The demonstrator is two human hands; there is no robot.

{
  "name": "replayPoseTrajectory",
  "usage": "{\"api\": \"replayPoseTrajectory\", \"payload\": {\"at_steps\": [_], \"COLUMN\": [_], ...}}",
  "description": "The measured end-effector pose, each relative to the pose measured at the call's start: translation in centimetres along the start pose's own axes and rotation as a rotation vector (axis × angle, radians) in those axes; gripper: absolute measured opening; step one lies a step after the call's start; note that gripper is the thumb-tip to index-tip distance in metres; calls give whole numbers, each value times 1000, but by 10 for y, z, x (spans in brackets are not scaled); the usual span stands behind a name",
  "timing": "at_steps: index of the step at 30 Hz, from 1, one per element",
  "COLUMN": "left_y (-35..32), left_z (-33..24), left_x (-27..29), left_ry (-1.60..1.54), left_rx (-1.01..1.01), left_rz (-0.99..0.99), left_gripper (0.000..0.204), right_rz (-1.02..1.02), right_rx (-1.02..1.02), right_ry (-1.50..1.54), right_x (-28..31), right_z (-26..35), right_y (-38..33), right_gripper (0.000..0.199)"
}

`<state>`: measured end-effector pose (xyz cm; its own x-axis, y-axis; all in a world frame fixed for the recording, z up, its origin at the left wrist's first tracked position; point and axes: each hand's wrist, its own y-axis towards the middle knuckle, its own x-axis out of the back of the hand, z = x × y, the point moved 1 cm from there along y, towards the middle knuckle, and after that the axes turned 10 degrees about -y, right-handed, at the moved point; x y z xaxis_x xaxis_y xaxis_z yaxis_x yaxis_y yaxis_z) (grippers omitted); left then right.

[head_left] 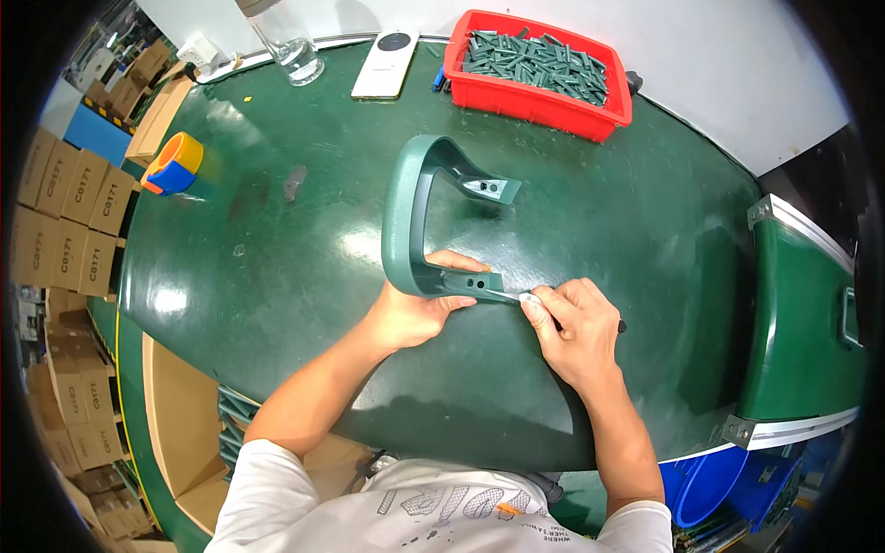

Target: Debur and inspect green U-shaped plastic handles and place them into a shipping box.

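A green U-shaped plastic handle [400,217] is held up over the green table, its two ends pointing right. My left hand [410,316] is closed around its nearer leg, with thumb and fingers on either side of two dark holes. The farther end, also with holes, is free. In my right hand [581,330] is a small knife [527,298], pinched between thumb and fingers. Its thin pale blade reaches left to the tip of the nearer leg and appears to touch its edge. Most of the knife's grip is hidden in my palm; a dark end shows beyond it.
A red bin [525,109] of small green plastic pieces stands at the back, beside a phone [385,64] and a clear bottle [293,57]. Tape rolls [175,166] lie far left. Stacked cartons [69,203] are left; a cardboard box [175,415] with green parts sits below the table edge.
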<state>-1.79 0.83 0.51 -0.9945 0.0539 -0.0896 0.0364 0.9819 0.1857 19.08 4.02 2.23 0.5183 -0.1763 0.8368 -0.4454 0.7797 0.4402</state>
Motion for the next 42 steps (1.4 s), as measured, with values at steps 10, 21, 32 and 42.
{"api": "replayPoseTrajectory", "payload": {"at_steps": [10,21,32,42], "left_y": [0,5,1,2], "left_z": [-5,-4,1,5], "left_x": [2,5,7,18], "left_ry": [68,109,-132,-269], "left_rx": [93,110,143,-160], "left_rz": [34,88,7,95], "left_gripper": [25,26,28,39], "right_rz": [-37,-63,-116,8], "right_rx": [14,21,-41,19], "right_ry": [8,-24,74,421], "right_x": [-7,-12,-1,10], "right_z": [-3,-2,-15,0], "right_y": [-1,-3,6,-1], "right_gripper": [17,15,14,17]}}
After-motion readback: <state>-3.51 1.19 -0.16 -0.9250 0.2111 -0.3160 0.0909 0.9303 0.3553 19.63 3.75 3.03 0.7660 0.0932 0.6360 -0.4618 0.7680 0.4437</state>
